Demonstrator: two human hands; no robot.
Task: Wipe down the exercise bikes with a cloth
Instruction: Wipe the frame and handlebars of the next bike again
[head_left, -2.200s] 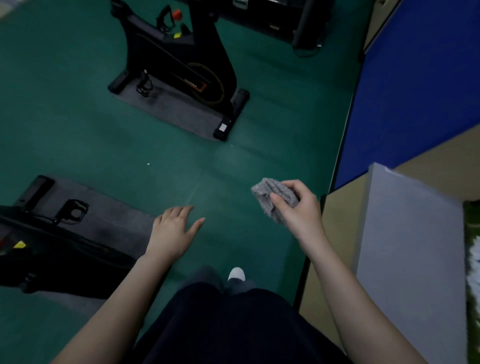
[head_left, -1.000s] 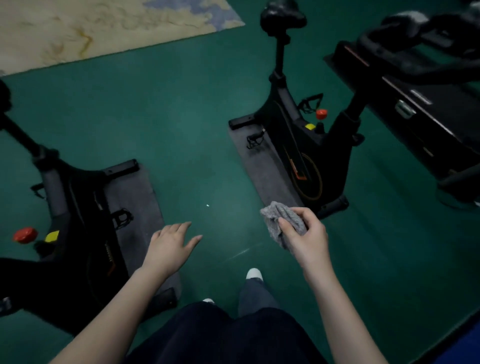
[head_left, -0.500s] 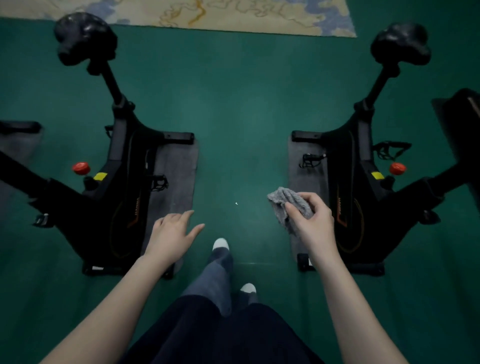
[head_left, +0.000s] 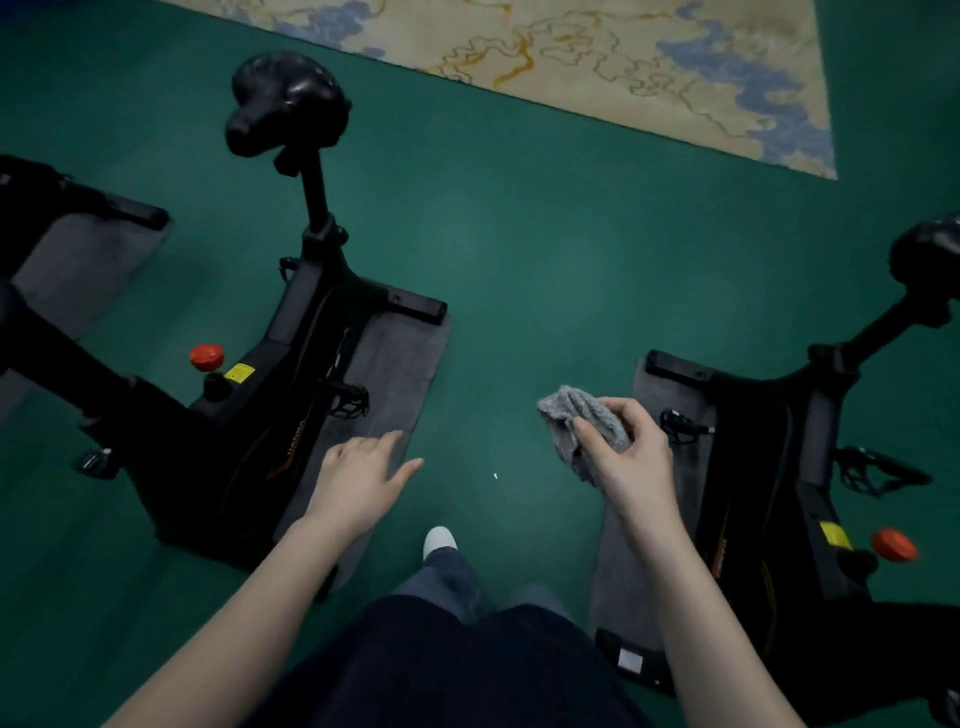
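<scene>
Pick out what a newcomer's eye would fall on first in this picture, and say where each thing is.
The grey cloth, bunched in the right hand at centre right, stands out against the green floor. A black left bike and right bike flank the person. A pale patterned rug crosses the top.

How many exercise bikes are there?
3. The left bike stands by the left hand; the right bike by the right hand holding the cloth; a third bike barely shows at the far left edge. More may be hidden.
</scene>
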